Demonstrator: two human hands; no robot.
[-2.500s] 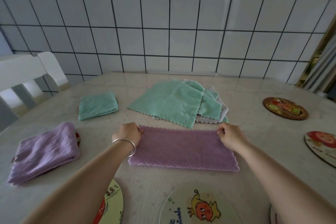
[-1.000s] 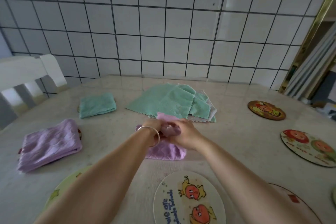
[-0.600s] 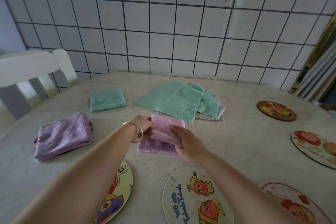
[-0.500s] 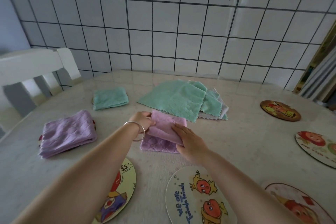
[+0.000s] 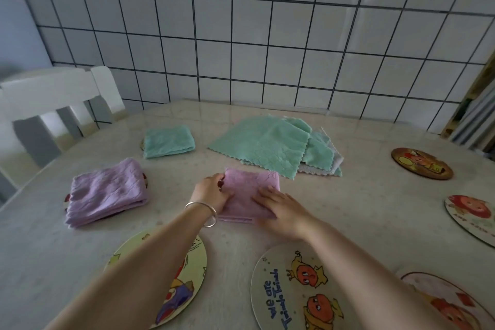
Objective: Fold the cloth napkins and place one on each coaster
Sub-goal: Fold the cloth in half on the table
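- Centrally on the counter (image 5: 361, 209): folded pink napkin (image 5: 247, 193), on bare surface, off any coaster.
- Left hand (image 5: 211, 191) pinching its left edge, fingers closed on cloth.
- Right hand (image 5: 284, 209) pressed flat on its right half, fingers extended, gripping nothing.
- Nearest: coaster with orange figures (image 5: 302, 289), bare.
- Farther left: folded purple napkin (image 5: 107, 191) and folded green napkin (image 5: 168, 140).
- Behind: unfolded green pile (image 5: 267, 144).

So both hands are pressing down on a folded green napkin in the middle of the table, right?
Not green. In the head view the left hand and right hand press a folded purple napkin in the middle of the table.
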